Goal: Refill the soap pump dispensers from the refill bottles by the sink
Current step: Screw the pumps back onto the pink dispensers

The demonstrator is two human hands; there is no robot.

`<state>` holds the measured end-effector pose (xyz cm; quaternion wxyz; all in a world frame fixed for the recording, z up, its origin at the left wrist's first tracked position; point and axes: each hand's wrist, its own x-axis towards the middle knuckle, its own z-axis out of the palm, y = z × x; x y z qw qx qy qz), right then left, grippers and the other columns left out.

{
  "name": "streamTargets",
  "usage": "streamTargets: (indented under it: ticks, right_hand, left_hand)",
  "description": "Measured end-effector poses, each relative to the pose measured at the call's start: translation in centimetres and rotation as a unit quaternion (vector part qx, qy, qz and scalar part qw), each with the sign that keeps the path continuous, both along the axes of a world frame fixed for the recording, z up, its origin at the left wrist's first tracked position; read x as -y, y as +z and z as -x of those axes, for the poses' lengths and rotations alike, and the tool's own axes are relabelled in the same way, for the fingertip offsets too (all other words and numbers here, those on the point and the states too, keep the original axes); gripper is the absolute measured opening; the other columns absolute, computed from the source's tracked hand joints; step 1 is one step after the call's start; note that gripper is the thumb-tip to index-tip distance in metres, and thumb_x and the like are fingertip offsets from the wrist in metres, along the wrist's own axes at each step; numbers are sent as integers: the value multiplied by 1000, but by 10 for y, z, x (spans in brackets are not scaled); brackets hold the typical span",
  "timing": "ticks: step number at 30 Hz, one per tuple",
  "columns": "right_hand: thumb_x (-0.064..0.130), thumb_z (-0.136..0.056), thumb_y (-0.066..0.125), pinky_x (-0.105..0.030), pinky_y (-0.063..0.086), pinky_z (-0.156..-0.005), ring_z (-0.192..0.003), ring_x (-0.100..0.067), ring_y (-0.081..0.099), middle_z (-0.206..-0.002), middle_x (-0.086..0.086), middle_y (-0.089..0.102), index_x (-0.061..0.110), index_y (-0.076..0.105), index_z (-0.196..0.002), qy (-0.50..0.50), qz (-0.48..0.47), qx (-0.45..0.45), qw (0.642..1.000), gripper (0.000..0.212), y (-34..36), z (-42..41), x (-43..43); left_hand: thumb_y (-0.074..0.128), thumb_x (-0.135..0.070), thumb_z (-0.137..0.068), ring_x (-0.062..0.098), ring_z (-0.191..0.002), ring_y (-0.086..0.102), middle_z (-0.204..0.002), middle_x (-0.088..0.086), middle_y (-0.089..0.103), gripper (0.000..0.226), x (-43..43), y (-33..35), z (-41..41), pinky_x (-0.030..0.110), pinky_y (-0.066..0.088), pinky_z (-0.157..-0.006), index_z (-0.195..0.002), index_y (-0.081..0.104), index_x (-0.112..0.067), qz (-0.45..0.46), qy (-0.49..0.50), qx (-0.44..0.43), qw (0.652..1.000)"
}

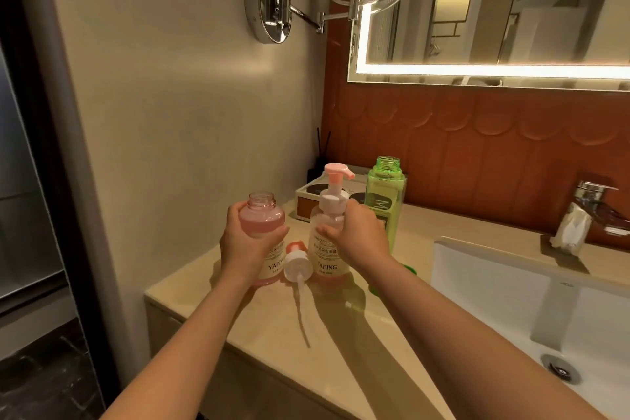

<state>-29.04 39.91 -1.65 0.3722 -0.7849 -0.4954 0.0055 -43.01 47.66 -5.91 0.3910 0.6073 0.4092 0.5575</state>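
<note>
Green and uncapped, the tall refill bottle stands just behind our right hand, and we judge it the biggest hazard: a wrist swinging back could topple it across the stone counter. Our right hand is wrapped round the shoulder of the pink pump dispenser, which stands on the counter with its pump fitted. Our left hand is clamped round the open pink bottle just to its left. That bottle's neck is bare and its liquid sits high, so a tilt or squeeze could slop soap out. Between them lies the loose pump head, tube pointing toward the near edge. A bottle set down on it would wobble, and a nudge might roll it off. Around us, the lit wall mirror hangs far right, and the white sink basin sits close on the right with the chrome faucet beyond. A small box and a reed diffuser crowd the far corner, leaving little room to push bottles back.
</note>
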Motion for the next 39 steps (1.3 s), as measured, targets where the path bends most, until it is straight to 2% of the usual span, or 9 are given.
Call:
streamTargets:
  ticks: [10,14,19,26,29,31,35,37,39]
  right_hand:
    - [35,-83,66,-34,48,-85,-111,-25,53,-128,-8,41,13,38,-126,-23,-18,45,999,55,-1,2,-23]
    - [33,-86,63,-30,51,-77,-96,-19,54,-113,-3,48,17,41,-111,19,-76,111,991,37,-3,12,-9]
    - [40,-84,63,-35,53,-80,-99,-22,55,-111,-6,57,13,54,-107,111,80,232,963,36,-3,32,-3]
    - [33,-88,60,-31,47,-67,-82,-22,54,-92,-5,54,10,59,-105,112,199,255,940,28,-9,51,-19]
    - [28,-89,59,-32,43,-69,-92,-25,57,-100,-8,56,10,57,-111,109,222,264,932,29,-12,52,-23]
    - [25,-89,59,-33,45,-73,-102,-27,58,-109,-10,58,11,56,-115,112,240,257,930,29,-17,52,-24]
    - [30,-80,69,-36,54,-79,-93,-25,60,-103,-8,61,12,58,-108,120,218,174,953,36,-17,45,-17]
    - [32,-75,72,-31,54,-72,-84,-21,60,-94,-5,61,12,59,-101,137,182,124,966,36,-11,41,-8]
    - [31,-74,74,-25,51,-66,-79,-16,58,-89,-1,59,12,59,-101,155,152,73,973,36,1,35,8]
  left_hand:
    - [80,-12,-67,22,-99,57,-110,0,57,65,-10,-3,12,38,49,-83,-118,44,-26,-13,-59,-9,998]
    - [80,-10,-67,23,-99,59,-108,-2,59,64,-9,-6,20,41,50,-85,-115,44,-30,-8,-79,9,997]
    - [80,-6,-65,22,-99,61,-109,1,62,63,-6,-10,32,44,52,-85,-115,47,-26,-8,-104,37,994]
    - [82,-7,-63,19,-97,61,-106,-3,61,64,-2,-13,41,32,51,-77,-113,47,-26,-26,-117,44,992]
    - [82,-7,-62,19,-96,62,-105,-2,62,63,0,-12,43,30,51,-75,-111,48,-28,-26,-127,47,990]
    - [83,-13,-58,18,-95,62,-106,-1,63,66,2,-12,45,29,51,-73,-113,48,-26,-22,-137,47,989]
    - [83,-10,-62,14,-94,62,-106,-4,62,65,6,-11,47,23,50,-69,-114,47,-27,-24,-146,41,988]
    - [82,-9,-62,15,-94,63,-104,-4,63,61,8,-11,49,23,50,-69,-109,48,-29,-24,-154,42,987]
    - [85,-27,-48,12,-91,64,-103,-5,64,69,14,-9,50,21,50,-68,-107,49,-31,-21,-161,42,986]
